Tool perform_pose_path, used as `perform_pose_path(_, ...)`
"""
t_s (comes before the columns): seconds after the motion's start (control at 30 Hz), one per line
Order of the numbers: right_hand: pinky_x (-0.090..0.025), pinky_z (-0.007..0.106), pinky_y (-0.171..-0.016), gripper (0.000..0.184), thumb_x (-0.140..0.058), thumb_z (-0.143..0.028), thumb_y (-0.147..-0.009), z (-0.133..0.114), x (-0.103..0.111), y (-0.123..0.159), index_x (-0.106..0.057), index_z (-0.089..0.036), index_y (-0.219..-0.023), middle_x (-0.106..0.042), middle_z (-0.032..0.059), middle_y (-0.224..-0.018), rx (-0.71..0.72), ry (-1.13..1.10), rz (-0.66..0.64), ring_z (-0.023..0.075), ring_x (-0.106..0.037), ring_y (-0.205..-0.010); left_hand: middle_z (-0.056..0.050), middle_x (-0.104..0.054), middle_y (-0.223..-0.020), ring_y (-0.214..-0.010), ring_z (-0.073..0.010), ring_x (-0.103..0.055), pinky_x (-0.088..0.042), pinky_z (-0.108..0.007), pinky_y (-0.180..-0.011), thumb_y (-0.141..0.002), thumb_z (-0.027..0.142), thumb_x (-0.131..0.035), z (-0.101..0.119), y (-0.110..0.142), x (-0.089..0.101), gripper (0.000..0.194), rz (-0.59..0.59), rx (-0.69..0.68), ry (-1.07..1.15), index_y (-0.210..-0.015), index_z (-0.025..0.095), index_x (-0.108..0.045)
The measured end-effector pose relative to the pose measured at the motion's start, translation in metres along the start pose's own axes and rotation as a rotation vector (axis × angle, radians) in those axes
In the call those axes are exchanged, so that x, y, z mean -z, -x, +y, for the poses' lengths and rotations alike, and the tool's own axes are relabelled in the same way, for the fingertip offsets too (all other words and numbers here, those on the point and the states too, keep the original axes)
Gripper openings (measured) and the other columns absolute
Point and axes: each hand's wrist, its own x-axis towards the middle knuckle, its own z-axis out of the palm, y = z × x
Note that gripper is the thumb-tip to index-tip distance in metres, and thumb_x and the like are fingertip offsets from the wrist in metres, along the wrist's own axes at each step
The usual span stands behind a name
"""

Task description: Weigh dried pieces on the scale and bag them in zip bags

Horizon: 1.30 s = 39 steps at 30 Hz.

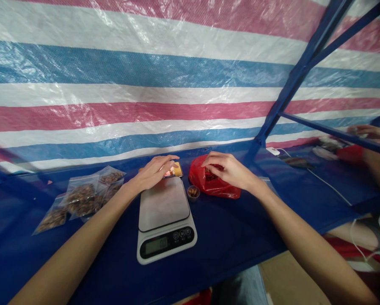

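Note:
My left hand (156, 170) is open, fingers stretched over a phone (177, 170) with a lit screen, just behind the kitchen scale (164, 205). It partly covers the phone. The scale's plate is bare, and its display seems to read 0.0. My right hand (225, 168) is over the mouth of a red plastic bag (223, 191) that holds small dark brown pieces. Its thumb and fingers come together at the bag's left rim; whatever is between them is too small to make out. A small clear cup (193, 193) with brown pieces stands between scale and bag.
Several clear zip bags (82, 197) of brown pieces lie at the left on the blue table (240, 231). A striped tarp (129, 93) hangs behind. At right are a blue frame post (282, 93), a white cable (329, 185) and another person's arm (378, 159).

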Motion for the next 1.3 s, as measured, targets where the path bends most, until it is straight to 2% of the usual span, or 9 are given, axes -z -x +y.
perform_pose_path(0.13, -0.055, 0.036, -0.084, 0.026, -0.054, -0.012, -0.104, 0.001, 0.000, 0.000, -0.077, -0.021, -0.112, -0.075, 0.0083, -0.103, 0.006, 0.003, 0.002, 0.0221, -0.071, -0.096, -0.006, -0.071, -0.140, -0.136, -0.0306, -0.058, -0.038, -0.051, -0.120, -0.109, 0.061, -0.030, 0.002, 0.000, 0.002, 0.058, 0.009, -0.007, -0.013, -0.147, 0.028, -0.059)
perform_pose_path(0.37, -0.055, 0.036, -0.086, 0.023, -0.054, -0.013, -0.105, 0.000, 0.000, -0.001, -0.076, -0.019, -0.110, -0.075, 0.0086, -0.104, -0.008, 0.001, -0.014, 0.0223, -0.071, -0.097, -0.006, -0.078, -0.127, -0.130, -0.0298, -0.064, -0.039, -0.051, -0.121, -0.110, 0.057, -0.032, -0.003, -0.005, 0.009, 0.055, 0.072, -0.087, 0.017, -0.144, 0.025, -0.062)
perform_pose_path(0.6, -0.054, 0.035, -0.086, 0.025, -0.055, -0.011, -0.103, 0.001, 0.001, 0.000, -0.076, -0.020, -0.111, -0.075, 0.0082, -0.106, -0.018, -0.003, -0.021, 0.0218, -0.071, -0.097, -0.005, -0.081, -0.113, -0.118, -0.0293, -0.071, -0.048, -0.049, -0.113, -0.110, 0.060, -0.030, -0.009, -0.004, 0.010, 0.058, -0.005, -0.036, 0.100, -0.145, 0.027, -0.062)
perform_pose_path(0.77, -0.054, 0.034, -0.083, 0.023, -0.056, -0.010, -0.102, 0.004, 0.001, 0.001, -0.077, -0.020, -0.108, -0.075, 0.0076, -0.103, -0.021, 0.016, 0.000, 0.0210, -0.071, -0.092, -0.006, -0.079, -0.124, -0.120, -0.0300, -0.070, -0.048, -0.050, -0.113, -0.110, 0.060, -0.031, -0.008, -0.004, 0.009, 0.058, 0.036, -0.054, 0.096, -0.142, 0.026, -0.064)
perform_pose_path(1.03, -0.054, 0.031, -0.076, 0.024, -0.055, -0.011, -0.102, 0.005, 0.000, -0.001, -0.076, -0.020, -0.107, -0.073, 0.0073, -0.098, -0.022, 0.039, 0.007, 0.0192, -0.071, -0.084, -0.006, -0.076, -0.133, -0.134, -0.0301, -0.063, -0.040, -0.051, -0.122, -0.110, 0.059, -0.031, -0.007, -0.005, 0.006, 0.057, 0.004, -0.053, 0.078, -0.145, 0.027, -0.063)
perform_pose_path(1.17, -0.054, 0.032, -0.078, 0.025, -0.054, -0.011, -0.101, 0.005, -0.001, -0.002, -0.077, -0.018, -0.106, -0.073, 0.0089, -0.100, -0.035, 0.068, -0.005, 0.0204, -0.071, -0.087, -0.006, -0.072, -0.140, -0.140, -0.0298, -0.057, -0.036, -0.052, -0.125, -0.111, 0.058, -0.029, -0.010, -0.003, 0.004, 0.058, -0.013, -0.034, 0.045, -0.149, 0.027, -0.060)
perform_pose_path(1.3, -0.055, 0.031, -0.078, 0.026, -0.054, -0.011, -0.100, 0.004, -0.001, -0.003, -0.078, -0.019, -0.105, -0.074, 0.0086, -0.101, -0.060, 0.077, -0.020, 0.0206, -0.071, -0.089, -0.007, -0.071, -0.142, -0.138, -0.0300, -0.060, -0.040, -0.050, -0.122, -0.109, 0.061, -0.031, -0.010, -0.003, 0.004, 0.060, -0.009, -0.031, 0.062, -0.147, 0.026, -0.062)
